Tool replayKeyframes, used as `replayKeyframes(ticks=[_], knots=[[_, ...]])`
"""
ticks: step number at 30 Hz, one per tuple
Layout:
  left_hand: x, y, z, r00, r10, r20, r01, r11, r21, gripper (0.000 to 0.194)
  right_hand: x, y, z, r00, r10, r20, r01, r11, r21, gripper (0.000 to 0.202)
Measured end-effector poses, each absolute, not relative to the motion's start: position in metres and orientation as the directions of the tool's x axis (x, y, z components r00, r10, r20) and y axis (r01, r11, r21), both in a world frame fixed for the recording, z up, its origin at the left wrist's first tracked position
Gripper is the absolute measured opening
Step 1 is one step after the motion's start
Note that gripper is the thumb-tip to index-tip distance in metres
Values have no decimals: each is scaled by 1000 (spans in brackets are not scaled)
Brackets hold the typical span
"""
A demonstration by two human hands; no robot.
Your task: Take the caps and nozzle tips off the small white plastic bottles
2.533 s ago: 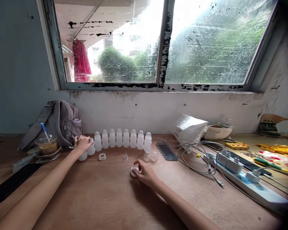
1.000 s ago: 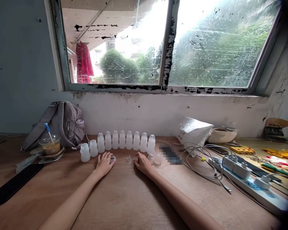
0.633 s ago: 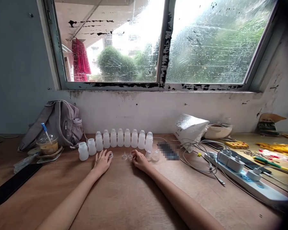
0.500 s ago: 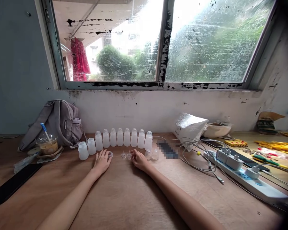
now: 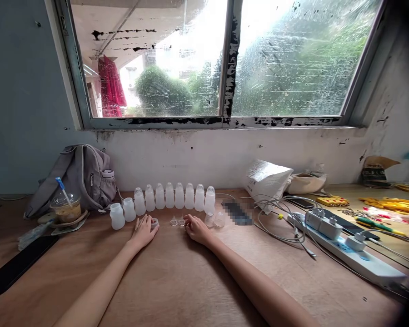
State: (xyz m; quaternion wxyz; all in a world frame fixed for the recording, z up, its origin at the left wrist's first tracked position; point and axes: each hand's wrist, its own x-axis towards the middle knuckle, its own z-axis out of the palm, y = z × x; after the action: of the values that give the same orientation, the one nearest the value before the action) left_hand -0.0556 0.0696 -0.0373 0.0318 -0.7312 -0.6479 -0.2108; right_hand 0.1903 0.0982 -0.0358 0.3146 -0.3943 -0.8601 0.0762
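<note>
Handling small parts | left fingers [image 5: 142,223] curl beside ring [image 5: 154,223], right fingers [image 5: 188,220] half-curl beside teat [image 5: 181,222]; holds unclear | light pinch needed

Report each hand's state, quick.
Left hand: fingers at the translucent collar; whether the grip is closed cannot be told.
Right hand: fingers bent beside a clear teat; any grip on it cannot be told.

My view of the ring [image 5: 154,223] is partly blocked by the left hand [image 5: 142,232]. Pixelation masks the dark object [image 5: 238,213]. The black slab [image 5: 18,265] runs past the left edge. I cannot resolve the small loose pieces [image 5: 352,212] far right.
</note>
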Motion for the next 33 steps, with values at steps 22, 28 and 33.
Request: replayKeyframes(ticks=[22, 28, 33], knots=[[-93, 129, 72, -192, 771, 607, 979, 103, 178, 28, 195, 87, -38, -409, 674, 615, 639, 693, -335, 23], [-64, 89, 85, -127, 602, 788, 981, -41, 190, 32, 202, 74, -40, -422, 635, 647, 596, 732, -329, 24], [-19, 41, 69, -32, 417, 909, 903, -378, 205, 32, 202, 68, -38, -347, 666, 660, 576, 707, -411, 22]])
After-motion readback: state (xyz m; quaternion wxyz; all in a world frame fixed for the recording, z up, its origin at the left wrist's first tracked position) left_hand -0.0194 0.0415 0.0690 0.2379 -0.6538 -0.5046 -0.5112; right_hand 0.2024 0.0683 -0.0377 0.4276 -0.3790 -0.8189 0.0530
